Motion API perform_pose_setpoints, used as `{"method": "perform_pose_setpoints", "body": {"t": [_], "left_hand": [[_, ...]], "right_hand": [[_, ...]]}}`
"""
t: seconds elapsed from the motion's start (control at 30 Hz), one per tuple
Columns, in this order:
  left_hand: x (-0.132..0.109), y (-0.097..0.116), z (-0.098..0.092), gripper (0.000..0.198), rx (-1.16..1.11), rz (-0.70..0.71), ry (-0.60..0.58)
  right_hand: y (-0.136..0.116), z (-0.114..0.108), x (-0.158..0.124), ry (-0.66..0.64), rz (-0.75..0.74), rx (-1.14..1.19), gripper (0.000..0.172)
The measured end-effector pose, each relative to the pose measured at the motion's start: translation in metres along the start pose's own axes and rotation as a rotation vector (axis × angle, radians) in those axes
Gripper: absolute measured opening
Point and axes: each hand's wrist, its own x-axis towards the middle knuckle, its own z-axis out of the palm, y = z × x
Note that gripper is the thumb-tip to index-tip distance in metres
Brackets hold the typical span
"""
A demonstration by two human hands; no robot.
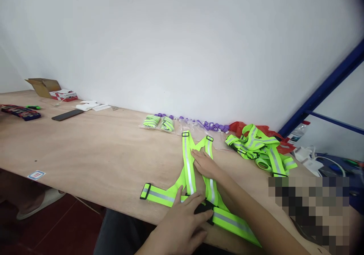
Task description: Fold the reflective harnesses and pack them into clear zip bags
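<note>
A neon-yellow reflective strap harness point(186, 164) with grey stripes and black buckles lies spread on the wooden table point(93, 149). My left hand point(182, 221) rests flat near the table's front edge, fingers apart, on the harness's lower band beside a black buckle point(203, 208). My right hand point(204, 163) lies flat and open farther back, pressing between the two upright straps.
A pile of more neon harnesses point(260, 147) lies on red bags at the right. Bagged harnesses point(159, 122) and purple caps point(212, 125) line the wall. A phone point(67, 114), a cardboard box point(45, 86) and a dark case point(21, 111) sit far left.
</note>
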Motion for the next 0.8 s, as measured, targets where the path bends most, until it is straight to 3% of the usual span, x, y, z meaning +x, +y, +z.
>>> {"method": "perform_pose_setpoints", "body": {"t": [0.17,0.37,0.53,0.8], "left_hand": [[0.000,-0.001,0.002,0.049,0.022,0.008,0.024],[0.002,-0.014,0.016,0.051,0.117,0.053,0.042],[0.005,-0.023,0.026,0.040,0.310,0.129,0.132],[0.011,-0.028,0.039,0.033,0.382,0.140,0.237]], "right_hand": [[0.008,-0.008,0.022,-0.006,0.033,-0.001,0.046],[0.011,-0.023,0.067,0.021,0.146,-0.087,0.026],[0.012,-0.041,0.106,0.073,0.142,-0.154,0.032],[0.024,-0.042,0.139,-0.086,0.123,-0.217,0.033]]}}
